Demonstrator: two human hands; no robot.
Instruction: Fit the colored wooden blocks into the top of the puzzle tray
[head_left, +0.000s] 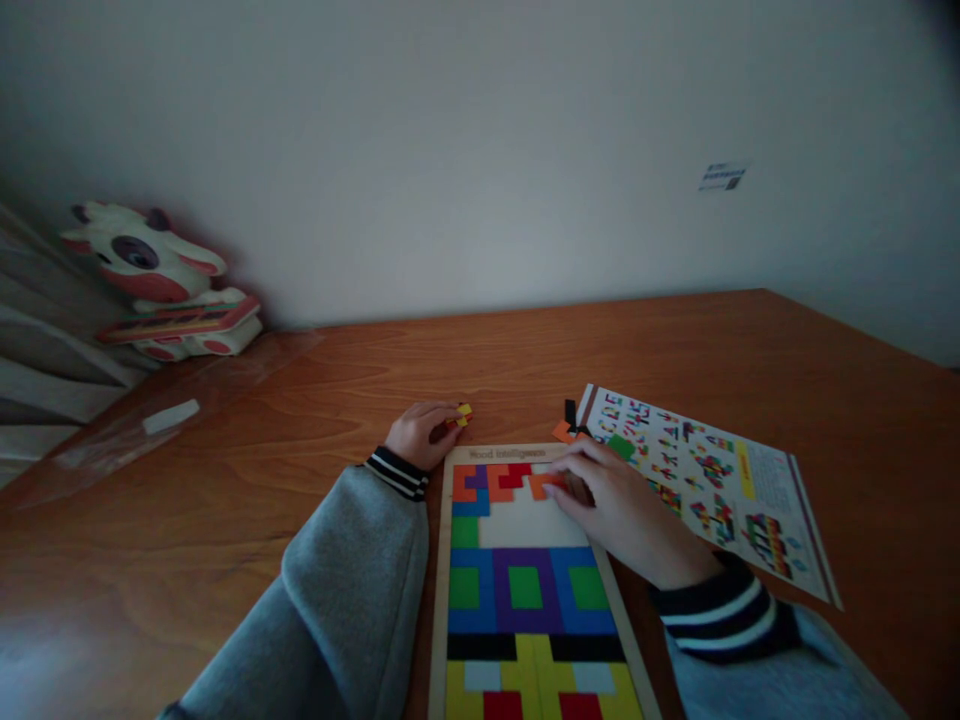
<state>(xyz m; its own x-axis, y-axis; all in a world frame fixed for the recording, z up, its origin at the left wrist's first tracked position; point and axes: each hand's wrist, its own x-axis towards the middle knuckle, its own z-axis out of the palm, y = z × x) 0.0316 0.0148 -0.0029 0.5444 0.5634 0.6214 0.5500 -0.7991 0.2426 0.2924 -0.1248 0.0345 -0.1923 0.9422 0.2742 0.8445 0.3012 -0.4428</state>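
Note:
A wooden puzzle board lies in front of me, its lower part filled with coloured blocks and its upper part showing a bare pale patch. Beyond the board's top left corner, my left hand pinches a small yellow puzzle piece, which also shows some dark red. Over the upper right of the board, my right hand has thumb and fingers closed on an orange puzzle piece. That piece is at the bare patch, close to a red block; whether it lies flat is hard to tell.
Loose black and orange pieces and a green piece lie beyond my right hand. A printed pattern sheet rests to the right. At the far left stands a cow toy with a keyboard, near clear plastic wrapping.

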